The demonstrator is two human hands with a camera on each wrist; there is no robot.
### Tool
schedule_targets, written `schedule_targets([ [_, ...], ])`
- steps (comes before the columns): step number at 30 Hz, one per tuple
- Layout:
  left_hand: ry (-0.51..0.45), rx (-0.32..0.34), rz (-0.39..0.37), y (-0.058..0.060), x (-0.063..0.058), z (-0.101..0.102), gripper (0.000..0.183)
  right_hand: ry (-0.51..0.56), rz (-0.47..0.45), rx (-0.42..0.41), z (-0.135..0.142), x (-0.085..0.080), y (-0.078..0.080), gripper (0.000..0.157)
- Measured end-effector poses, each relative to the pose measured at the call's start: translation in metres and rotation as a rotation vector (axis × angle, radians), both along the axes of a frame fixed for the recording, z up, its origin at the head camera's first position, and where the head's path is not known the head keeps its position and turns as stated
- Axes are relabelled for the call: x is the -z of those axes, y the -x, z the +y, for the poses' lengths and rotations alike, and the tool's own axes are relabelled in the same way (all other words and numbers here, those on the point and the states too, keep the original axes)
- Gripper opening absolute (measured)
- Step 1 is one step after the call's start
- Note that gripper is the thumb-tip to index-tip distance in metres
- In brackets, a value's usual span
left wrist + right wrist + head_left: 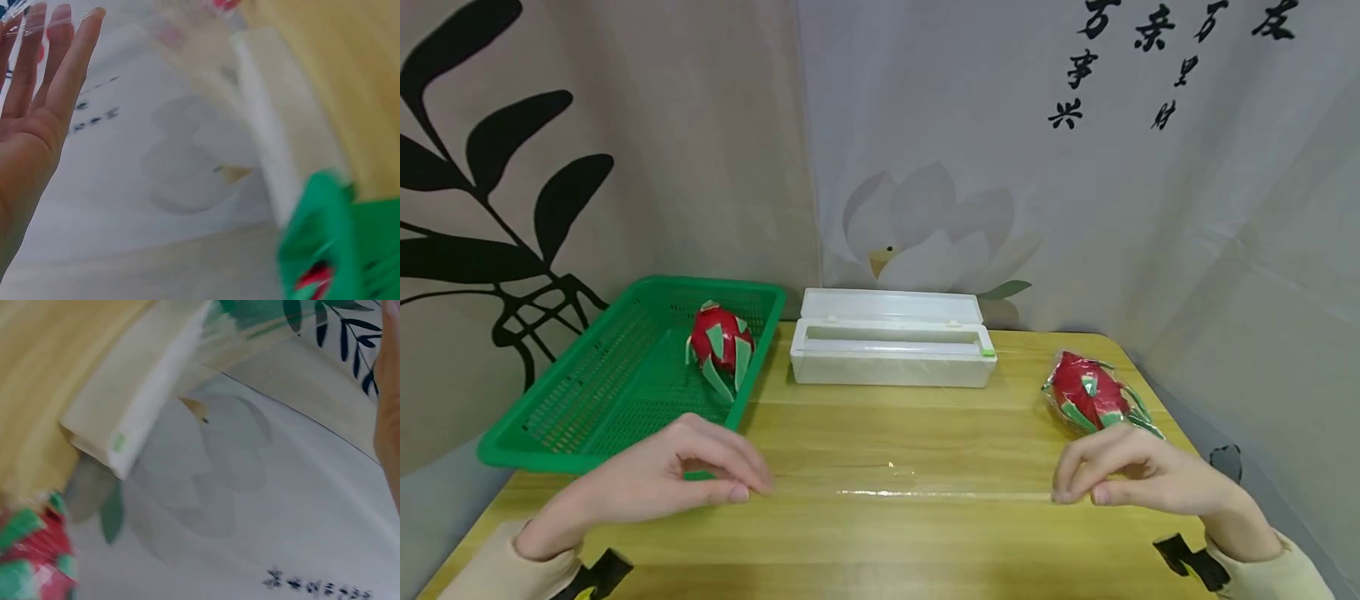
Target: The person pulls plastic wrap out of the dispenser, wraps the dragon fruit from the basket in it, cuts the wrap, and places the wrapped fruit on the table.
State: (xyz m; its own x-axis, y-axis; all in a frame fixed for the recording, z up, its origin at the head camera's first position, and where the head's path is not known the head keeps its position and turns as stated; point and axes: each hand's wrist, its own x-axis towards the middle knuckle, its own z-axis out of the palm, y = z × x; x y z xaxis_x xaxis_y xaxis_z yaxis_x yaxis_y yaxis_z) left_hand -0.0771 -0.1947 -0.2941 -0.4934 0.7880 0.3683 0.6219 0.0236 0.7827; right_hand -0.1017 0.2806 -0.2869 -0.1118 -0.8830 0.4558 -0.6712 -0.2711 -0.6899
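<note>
A clear sheet of plastic wrap (910, 493) stretches low over the table between both hands; its edge shows as a bright line. My left hand (688, 467) pinches one end, in front of the green basket (520, 454). At the other end, the wrap is pinched by my right hand (1138, 475). Just behind that hand lies a dragon fruit (1086, 392), red with green scales, covered in shiny film. Another dragon fruit (722, 337), which looks unwrapped, sits inside the basket. In the left wrist view, film (37, 28) crosses the fingertips.
A white plastic-wrap dispenser box (891, 369) with its lid raised stands at the back middle of the wooden table (880, 550). Printed curtains (715, 150) hang close behind. Small scraps lie near the table's middle.
</note>
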Motion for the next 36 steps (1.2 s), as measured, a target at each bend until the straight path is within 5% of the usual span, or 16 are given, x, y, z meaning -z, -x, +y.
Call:
schedule_targets([
  [5,-0.036,0.099,-0.117,-0.004,0.034,0.001,0.029,-0.124,-0.118,-0.061,0.003,0.035,-0.002,0.044],
  [11,0.034,0.102,-0.195,-0.009,0.073,0.001,0.02,-0.188,-0.3,-0.089,0.006,0.078,-0.002,0.043],
  [21,0.125,0.102,-0.39,-0.017,0.13,0.005,0.02,-0.326,-0.523,-0.012,0.008,0.132,-0.002,0.034],
  [27,0.215,0.077,-0.436,-0.017,0.148,0.004,0.018,-0.418,-0.627,-0.012,0.008,0.143,-0.003,0.031],
  [36,0.241,0.067,-0.288,-0.018,0.153,0.006,0.015,-0.563,-0.66,0.007,0.012,0.153,-0.001,0.033],
])
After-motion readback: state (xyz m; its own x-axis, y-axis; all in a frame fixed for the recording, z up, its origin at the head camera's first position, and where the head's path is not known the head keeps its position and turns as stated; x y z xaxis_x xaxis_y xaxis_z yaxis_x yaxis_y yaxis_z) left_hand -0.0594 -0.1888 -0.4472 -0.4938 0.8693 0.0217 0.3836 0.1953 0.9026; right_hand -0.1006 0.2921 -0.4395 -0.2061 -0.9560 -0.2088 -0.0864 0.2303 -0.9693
